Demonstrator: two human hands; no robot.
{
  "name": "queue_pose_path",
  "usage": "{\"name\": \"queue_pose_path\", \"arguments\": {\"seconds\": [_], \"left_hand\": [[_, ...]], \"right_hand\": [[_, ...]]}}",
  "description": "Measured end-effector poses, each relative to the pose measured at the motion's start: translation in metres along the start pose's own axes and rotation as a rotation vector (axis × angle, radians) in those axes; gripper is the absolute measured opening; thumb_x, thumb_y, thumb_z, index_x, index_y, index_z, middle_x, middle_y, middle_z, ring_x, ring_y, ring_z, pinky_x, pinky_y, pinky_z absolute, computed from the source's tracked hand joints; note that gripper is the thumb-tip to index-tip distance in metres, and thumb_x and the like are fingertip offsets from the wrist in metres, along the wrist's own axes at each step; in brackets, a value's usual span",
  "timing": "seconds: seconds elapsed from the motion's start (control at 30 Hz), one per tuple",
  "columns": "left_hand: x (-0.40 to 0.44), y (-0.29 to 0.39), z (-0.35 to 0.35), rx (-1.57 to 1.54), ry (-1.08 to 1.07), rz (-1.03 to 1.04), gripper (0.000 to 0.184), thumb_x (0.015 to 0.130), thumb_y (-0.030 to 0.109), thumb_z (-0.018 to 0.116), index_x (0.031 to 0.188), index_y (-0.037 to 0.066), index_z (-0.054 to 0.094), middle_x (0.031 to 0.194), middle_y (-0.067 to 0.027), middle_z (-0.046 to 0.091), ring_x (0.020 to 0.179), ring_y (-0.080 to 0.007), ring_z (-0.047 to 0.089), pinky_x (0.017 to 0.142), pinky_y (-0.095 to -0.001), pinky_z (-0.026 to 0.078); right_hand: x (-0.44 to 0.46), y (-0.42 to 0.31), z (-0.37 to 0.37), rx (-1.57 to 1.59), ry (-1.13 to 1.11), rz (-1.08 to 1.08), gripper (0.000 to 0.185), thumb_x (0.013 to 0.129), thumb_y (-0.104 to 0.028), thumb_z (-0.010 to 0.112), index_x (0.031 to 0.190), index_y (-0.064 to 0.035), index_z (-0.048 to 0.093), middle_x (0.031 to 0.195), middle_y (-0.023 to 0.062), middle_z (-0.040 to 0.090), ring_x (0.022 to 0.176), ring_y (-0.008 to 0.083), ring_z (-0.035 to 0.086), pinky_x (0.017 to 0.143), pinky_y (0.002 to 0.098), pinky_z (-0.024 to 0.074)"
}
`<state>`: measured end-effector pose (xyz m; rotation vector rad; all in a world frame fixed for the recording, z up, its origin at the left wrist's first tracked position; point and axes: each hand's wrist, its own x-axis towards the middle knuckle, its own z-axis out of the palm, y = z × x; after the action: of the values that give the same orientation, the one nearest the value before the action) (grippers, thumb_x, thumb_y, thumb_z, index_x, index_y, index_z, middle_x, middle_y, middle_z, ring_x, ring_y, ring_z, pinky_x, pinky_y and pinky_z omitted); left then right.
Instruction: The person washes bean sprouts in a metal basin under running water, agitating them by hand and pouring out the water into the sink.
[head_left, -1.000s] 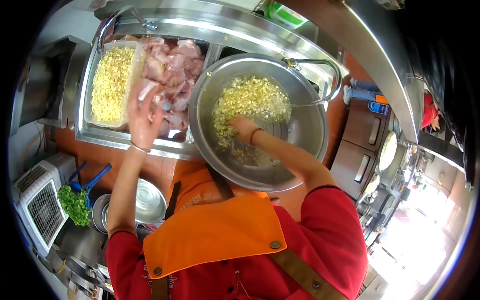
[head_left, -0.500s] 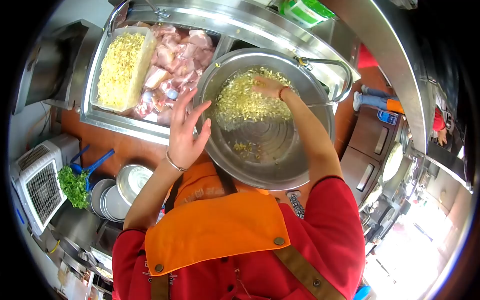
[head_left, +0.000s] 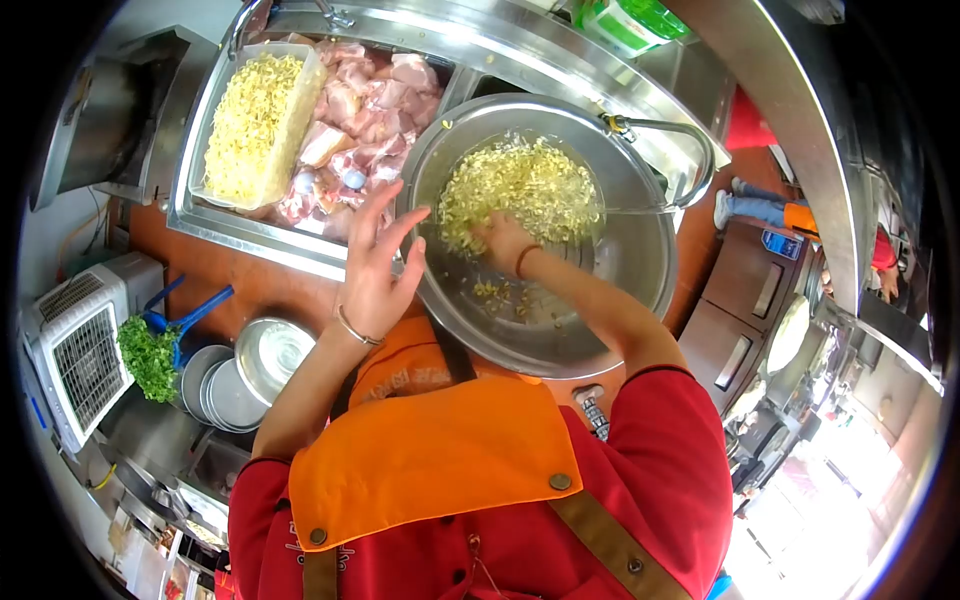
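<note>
A large round metal basin (head_left: 640, 260) holds water with a floating mass of pale yellow bean sprouts (head_left: 530, 185). My right hand (head_left: 507, 245) is down in the basin at the near left edge of the sprouts, touching them; its fingertips are hidden among sprouts and water. A few loose sprouts (head_left: 490, 290) lie apart on the near side of the basin. My left hand (head_left: 380, 265) is beside the basin's left rim, its fingers spread and nothing in them. Whether it touches the rim I cannot tell.
Left of the basin, a sink (head_left: 240, 235) holds raw meat pieces (head_left: 370, 110) and a plastic tub (head_left: 292, 140) of sprouts. A faucet (head_left: 690, 130) runs into the basin. Metal bowls (head_left: 272, 355) and leafy greens (head_left: 148, 355) sit lower left. Another person's legs (head_left: 755, 205) show at right.
My right hand has moved left and nearer to me through the basin, and the sprouts have shifted with it. My left hand stays open in nearly the same place.
</note>
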<state>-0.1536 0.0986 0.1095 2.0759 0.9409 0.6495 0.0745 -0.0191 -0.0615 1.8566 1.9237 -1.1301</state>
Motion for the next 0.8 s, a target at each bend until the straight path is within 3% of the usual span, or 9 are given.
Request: {"name": "queue_pose_path", "arguments": {"seconds": [0.23,0.33,0.37,0.47,0.5,0.53,0.6,0.63,0.8], "left_hand": [[0.002,0.020,0.025,-0.318,-0.157,-0.082,0.033,0.091,0.007,0.059,0.124,0.007,0.061,0.142,-0.0153,0.045,0.134,-0.0338,0.042,0.111,-0.0428,0.035],[0.001,0.016,0.050,-1.076,-0.235,-0.617,0.039,0.097,0.014,0.056,0.136,0.009,0.053,0.147,-0.0121,0.041,0.137,-0.0301,0.039,0.112,-0.0434,0.034],[0.009,0.023,0.052,-1.183,-0.258,-0.863,0.049,0.099,0.029,0.054,0.144,0.011,0.043,0.151,-0.0103,0.036,0.140,-0.0268,0.035,0.113,-0.0459,0.033],[0.024,0.017,0.084,-1.306,-0.116,-1.385,0.057,0.099,0.038,0.052,0.147,0.009,0.038,0.154,-0.0139,0.032,0.142,-0.0284,0.032,0.111,-0.0477,0.034],[0.027,0.016,0.098,-1.209,-0.075,-1.494,0.057,0.098,0.043,0.050,0.141,0.006,0.045,0.145,-0.0178,0.043,0.134,-0.0317,0.043,0.107,-0.0502,0.040],[0.022,-0.003,0.117,-1.382,-0.160,-1.455,0.055,0.098,0.043,0.051,0.137,0.005,0.047,0.139,-0.0182,0.047,0.129,-0.0330,0.048,0.104,-0.0505,0.043],[0.007,-0.040,0.151,-1.720,-0.337,-1.349,0.052,0.097,0.042,0.052,0.131,0.003,0.053,0.128,-0.0190,0.056,0.118,-0.0356,0.057,0.098,-0.0510,0.048],[0.015,-0.022,0.137,-1.706,-0.305,-1.468,0.044,0.096,0.037,0.053,0.122,0.001,0.057,0.111,-0.0173,0.063,0.103,-0.0349,0.064,0.090,-0.0493,0.054],[0.012,-0.008,0.122,-1.681,-0.305,-1.387,0.033,0.097,0.022,0.054,0.125,0.006,0.054,0.108,-0.0129,0.061,0.099,-0.0310,0.063,0.083,-0.0470,0.056]], "right_hand": [[-0.020,0.004,0.031,0.285,0.183,0.024,0.043,0.074,-0.004,0.064,0.116,-0.0126,0.064,0.128,0.0264,0.049,0.113,0.0439,0.052,0.095,0.0462,0.0465],[-0.037,0.016,-0.014,0.473,0.120,0.248,0.042,0.073,-0.006,0.067,0.114,-0.0126,0.065,0.128,0.0235,0.052,0.111,0.0415,0.055,0.094,0.0435,0.0469],[-0.043,0.020,-0.030,0.522,0.164,0.248,0.042,0.072,-0.007,0.068,0.114,-0.0124,0.065,0.128,0.0226,0.053,0.111,0.0406,0.055,0.094,0.0423,0.0469],[-0.061,0.016,-0.062,0.698,0.255,0.093,0.044,0.079,-0.022,0.075,0.120,-0.0106,0.064,0.123,0.0150,0.061,0.112,0.0272,0.059,0.094,0.0350,0.0478],[-0.074,0.002,-0.079,0.861,0.248,-0.011,0.045,0.082,-0.026,0.074,0.123,-0.0103,0.063,0.122,0.0141,0.062,0.112,0.0242,0.059,0.094,0.0334,0.0477],[-0.084,-0.011,-0.098,1.023,0.240,-0.117,0.046,0.085,-0.031,0.073,0.125,-0.0100,0.062,0.121,0.0132,0.064,0.112,0.0213,0.059,0.095,0.0317,0.0477],[-0.086,-0.009,-0.139,1.084,0.131,0.038,0.050,0.090,-0.037,0.069,0.132,-0.0115,0.059,0.125,0.0113,0.062,0.115,0.0171,0.057,0.096,0.0306,0.0471],[-0.082,0.000,-0.151,1.115,0.076,0.118,0.052,0.092,-0.039,0.067,0.135,-0.0122,0.057,0.128,0.0104,0.062,0.116,0.0150,0.056,0.097,0.0300,0.0467],[0.025,0.151,-0.087,0.235,0.250,0.331,0.067,0.088,-0.048,0.065,0.143,-0.0140,0.048,0.132,0.0216,0.058,0.127,0.0412,0.049,0.106,0.0472,0.0410]]}}
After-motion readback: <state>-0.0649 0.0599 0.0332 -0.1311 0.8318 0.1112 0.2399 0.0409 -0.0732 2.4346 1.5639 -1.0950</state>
